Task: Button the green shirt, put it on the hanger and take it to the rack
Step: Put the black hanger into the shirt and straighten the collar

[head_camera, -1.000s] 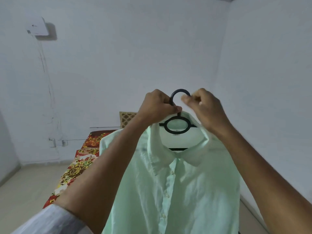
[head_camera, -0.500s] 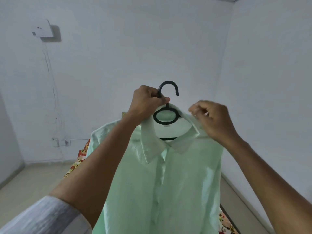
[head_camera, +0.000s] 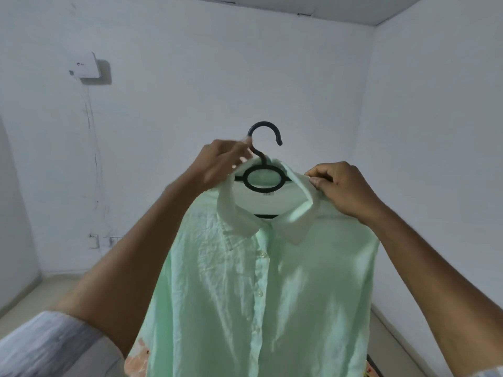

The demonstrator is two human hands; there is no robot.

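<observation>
The green shirt point(head_camera: 258, 281) hangs buttoned on the black hanger point(head_camera: 263, 178), held up between the 2 hands so the fabric falls straight. The left hand point(head_camera: 220, 167), blurred, grips the hanger at the neck under the hook, carrying the weight. The right hand point(head_camera: 340, 187) pinches the collar point(head_camera: 299, 216) just beside it, likely to seat it squarely. No rack is in sight.

1. We are seeing the green shirt point(head_camera: 272, 281) as thin, creased, matt cloth with small glossy buttons.
2. We are reading the hanger point(head_camera: 262, 180) as smooth, dark plastic.
3. We are noting matt painted walls point(head_camera: 190, 77).
</observation>
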